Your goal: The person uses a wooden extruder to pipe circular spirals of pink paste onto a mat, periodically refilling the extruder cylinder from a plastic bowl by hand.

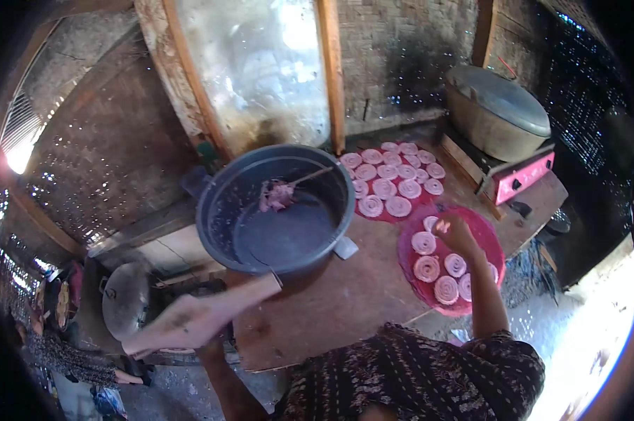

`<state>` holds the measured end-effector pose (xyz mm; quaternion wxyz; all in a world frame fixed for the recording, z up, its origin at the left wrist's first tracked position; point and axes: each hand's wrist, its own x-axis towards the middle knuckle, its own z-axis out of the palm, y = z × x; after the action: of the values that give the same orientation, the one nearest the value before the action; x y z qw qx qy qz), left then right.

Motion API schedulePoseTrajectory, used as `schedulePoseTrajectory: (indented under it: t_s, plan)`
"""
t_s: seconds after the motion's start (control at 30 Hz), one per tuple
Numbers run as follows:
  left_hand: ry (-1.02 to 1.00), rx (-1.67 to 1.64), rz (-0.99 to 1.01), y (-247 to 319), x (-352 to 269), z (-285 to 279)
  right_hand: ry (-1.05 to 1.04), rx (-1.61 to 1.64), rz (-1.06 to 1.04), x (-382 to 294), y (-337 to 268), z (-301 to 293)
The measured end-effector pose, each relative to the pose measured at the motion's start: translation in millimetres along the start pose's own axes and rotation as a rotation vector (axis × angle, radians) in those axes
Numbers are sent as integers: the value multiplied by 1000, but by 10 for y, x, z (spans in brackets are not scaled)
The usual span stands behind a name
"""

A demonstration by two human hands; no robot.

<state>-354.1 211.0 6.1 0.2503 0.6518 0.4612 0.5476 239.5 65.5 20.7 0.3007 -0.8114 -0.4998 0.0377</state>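
My right hand (455,231) is over the upper part of a round pink tray (490,237), fingers curled around a small lump of pink dough (442,226). Several coiled pink dough rounds (427,268) lie on that tray near the hand. At the lower left, my left hand (210,350) is mostly hidden behind a pale, flat, long object (201,316) that it seems to hold; its kind is unclear. A large dark plastic tub (274,263) stands between the hands, with pink dough (277,196) and a thin stick (312,176) inside.
More coiled rounds cover a second pink tray (422,202) behind. A lidded metal pot (498,116) sits on a pink-fronted gas stove (524,178) at the right. A lidded pan (126,300) stands left of the wooden table (306,326). Another person (69,355) is at the far lower left.
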Motion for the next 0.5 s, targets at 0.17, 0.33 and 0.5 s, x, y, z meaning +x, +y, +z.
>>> schedulePoseTrajectory:
  t_s: [0.17,0.33,0.5]
  plan:
    - [70,-1016,-203,668,1477,673,-40,537,-373,977,-1771,-94]
    - [-142,-1427,-489,983,2630,1607,-215,350,-507,2299,-2751,1346]
    - [-135,-1799,-647,891,2822,1774,-43,-89,-540,2573,-2957,2146]
